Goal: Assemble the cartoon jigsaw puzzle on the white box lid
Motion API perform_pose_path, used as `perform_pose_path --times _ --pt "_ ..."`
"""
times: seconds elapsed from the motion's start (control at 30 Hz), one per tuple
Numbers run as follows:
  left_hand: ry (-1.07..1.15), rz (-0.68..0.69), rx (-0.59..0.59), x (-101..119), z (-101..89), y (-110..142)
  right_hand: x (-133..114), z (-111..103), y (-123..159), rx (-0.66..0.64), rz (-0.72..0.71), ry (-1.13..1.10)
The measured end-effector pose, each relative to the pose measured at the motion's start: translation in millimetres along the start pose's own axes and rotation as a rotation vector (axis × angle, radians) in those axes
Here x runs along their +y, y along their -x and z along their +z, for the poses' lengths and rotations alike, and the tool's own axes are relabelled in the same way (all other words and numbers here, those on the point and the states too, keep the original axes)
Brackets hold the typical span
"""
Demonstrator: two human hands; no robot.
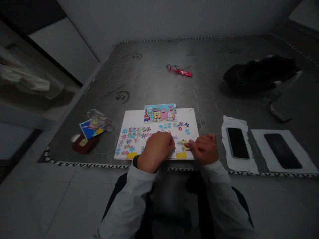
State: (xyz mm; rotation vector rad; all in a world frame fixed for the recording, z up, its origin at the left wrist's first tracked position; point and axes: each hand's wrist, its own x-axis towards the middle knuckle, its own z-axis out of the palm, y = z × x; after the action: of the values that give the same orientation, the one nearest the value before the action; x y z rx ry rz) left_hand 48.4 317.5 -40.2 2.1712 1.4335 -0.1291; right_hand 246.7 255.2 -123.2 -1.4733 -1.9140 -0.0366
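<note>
A white board [134, 116] carries many loose jigsaw puzzle pieces [133, 136], mostly blue and pink. My left hand [158, 147] is over the board's front middle, fingers curled down in a pinch; whatever is between the fingertips is mostly hidden. At the front right of the board, my right hand [206, 149] has its fingers bent, with the tips on a small yellow puzzle section [185, 145]. A cartoon reference picture [160, 113] lies across the board's back edge. Strips of yellow tape [131, 155] are on the front edge.
Left of the board are a second cartoon card [93, 128], clear plastic packaging [98, 118] and a brown item [84, 144]. A red packaged object [180, 71] lies farther back. Two phones, one green-edged [238, 142] and one dark [282, 150], rest on white sheets. A black bundle [261, 74] sits back right.
</note>
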Motion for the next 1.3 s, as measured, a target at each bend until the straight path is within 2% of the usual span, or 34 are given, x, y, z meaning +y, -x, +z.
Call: perform_pose_path --times 0.23,0.43,0.67,1.0,1.2,1.3 --pt "-0.031 -0.033 0.034 3.3 0.4 3.2 -1.1 0.0 -0.3 -0.011 0.065 -0.079" --pt "-0.068 -0.065 0.076 0.1 -8.4 9.4 -0.1 -1.4 -0.5 -0.003 0.116 -0.15" --pt "-0.119 -0.149 0.108 -13.2 -28.1 20.2 3.2 -0.2 0.7 0.115 0.181 -0.029" --pt "-0.16 -0.295 0.154 -43.1 -47.5 31.4 5.2 4.3 4.3 0.097 0.166 0.066" --pt "-0.159 -0.293 0.156 -52.7 -47.6 30.1 7.5 8.8 5.8 0.146 0.246 0.012" --pt "-0.157 -0.219 0.16 -47.7 -43.4 24.9 8.0 10.1 5.5 0.151 0.266 0.008"
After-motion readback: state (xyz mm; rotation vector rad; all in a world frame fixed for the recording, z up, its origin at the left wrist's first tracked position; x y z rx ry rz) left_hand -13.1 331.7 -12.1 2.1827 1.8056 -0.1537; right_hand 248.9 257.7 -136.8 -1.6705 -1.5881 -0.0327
